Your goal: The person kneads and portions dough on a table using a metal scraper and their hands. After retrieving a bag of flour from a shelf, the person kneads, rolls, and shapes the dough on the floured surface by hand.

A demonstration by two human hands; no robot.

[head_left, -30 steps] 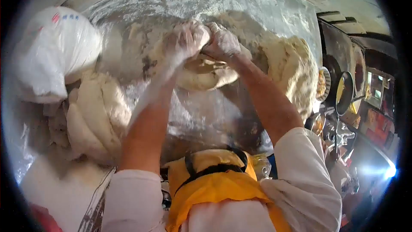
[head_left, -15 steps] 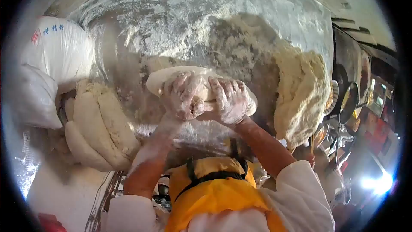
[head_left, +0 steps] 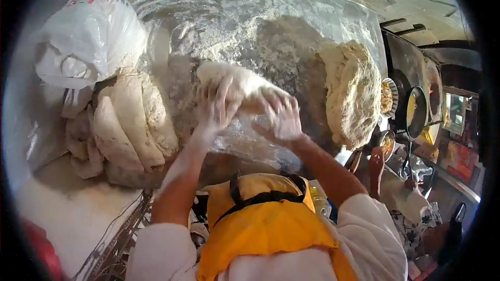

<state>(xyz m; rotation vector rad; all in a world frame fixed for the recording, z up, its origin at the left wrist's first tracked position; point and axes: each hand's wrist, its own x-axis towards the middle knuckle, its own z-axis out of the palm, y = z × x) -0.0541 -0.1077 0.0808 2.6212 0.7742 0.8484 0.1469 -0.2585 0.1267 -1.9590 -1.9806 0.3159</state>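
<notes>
A pale, elongated piece of dough [head_left: 224, 73] lies on the floury work surface in front of me, slanting down to the right. My left hand [head_left: 219, 105] has its fingers laid over the middle of the dough, a little blurred by motion. Over its right end curl the fingers of my right hand [head_left: 281, 114], with the thumb stretched out along the near side. Flour whitens both hands. The dough's underside is hidden.
A large rough dough mass [head_left: 354, 93] sits to the right. Thick dough strips [head_left: 122, 119] are piled at left, below a white plastic bag [head_left: 99, 31]. Beyond the right edge are a pan [head_left: 416, 112], a fluted dish [head_left: 389, 98] and another person's hand [head_left: 376, 164].
The dough has tilted, its left end now farther from me. My fingers have loosened from a tight clasp and stretched over it. The view has shifted, bringing another person's hand into clearer sight.
</notes>
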